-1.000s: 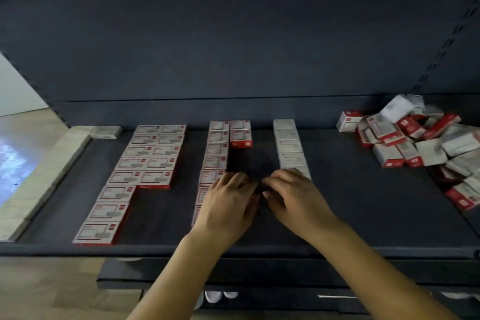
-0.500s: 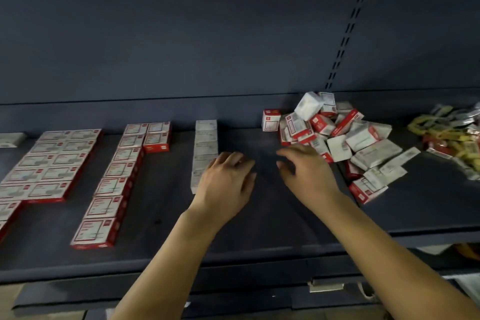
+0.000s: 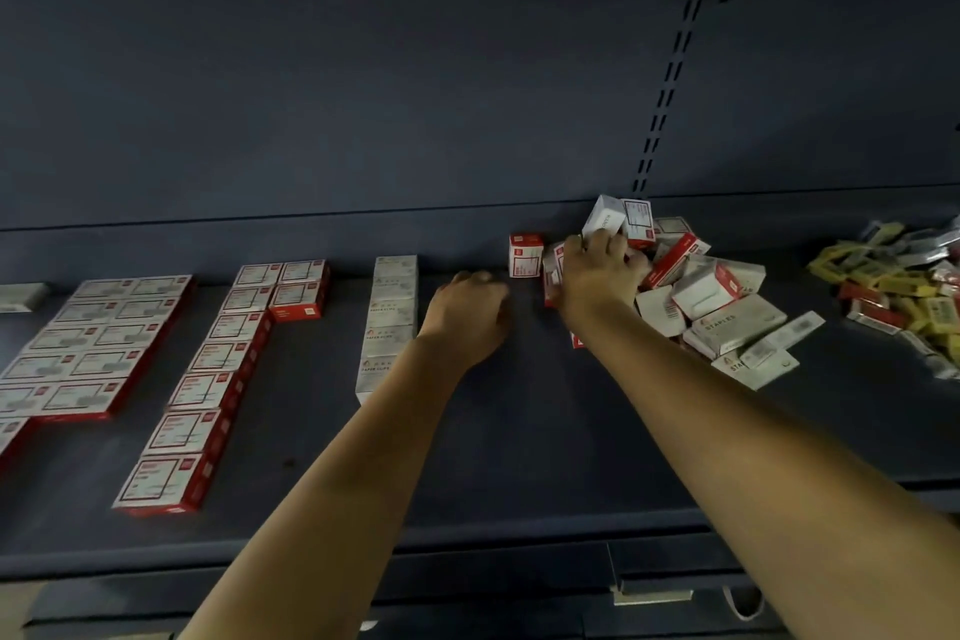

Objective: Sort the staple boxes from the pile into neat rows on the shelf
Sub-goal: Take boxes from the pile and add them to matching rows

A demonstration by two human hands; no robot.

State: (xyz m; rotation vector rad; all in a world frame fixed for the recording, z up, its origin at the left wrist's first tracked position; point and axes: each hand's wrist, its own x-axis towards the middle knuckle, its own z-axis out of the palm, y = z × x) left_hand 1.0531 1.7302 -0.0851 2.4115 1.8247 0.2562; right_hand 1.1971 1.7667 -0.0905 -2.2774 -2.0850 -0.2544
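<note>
The right hand is in the left edge of the pile, fingers curled among the staple boxes; whether it grips one I cannot tell. The left hand hovers loosely curled and empty just left of it, beside the white row, whose long axis runs front to back on the shelf.

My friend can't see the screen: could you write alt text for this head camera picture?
A person's right hand reaches into a jumbled pile of red-and-white cardboard staple boxes on a dark shelf. The left hand hovers beside a column of white boxes; neat rows of red-and-white boxes lie further left.
</note>
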